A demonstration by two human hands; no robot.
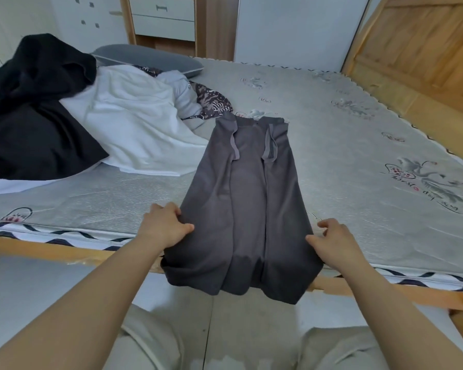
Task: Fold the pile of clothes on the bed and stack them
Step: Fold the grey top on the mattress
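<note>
head view looks down on a dark grey garment (247, 198) laid lengthwise on the bed (358, 145), both sides already folded in toward the middle, its near hem hanging over the bed edge. the left hand (166, 228) grips the left side of it near the hem, fingers (183, 226) curled into the cloth. the right hand (332, 243) sits at the right edge with fingers loosely bent and touching the fabric; i cannot tell whether it has actually pinched it. the unfolded pile lies well apart at the far left: a black garment (35, 108) over a white garment (129, 118), with a patterned piece (214, 102) beside them and a grey pillow (147, 58) behind.

my guess is the next move is lifting the hem up toward the collar. the risk: if only the left side is truly held, the right flap could slip open and the fold go crooked. the overhanging hem could also drag the garment off the bed if released. soft cloth like this may sag in the middle and bunch
</note>
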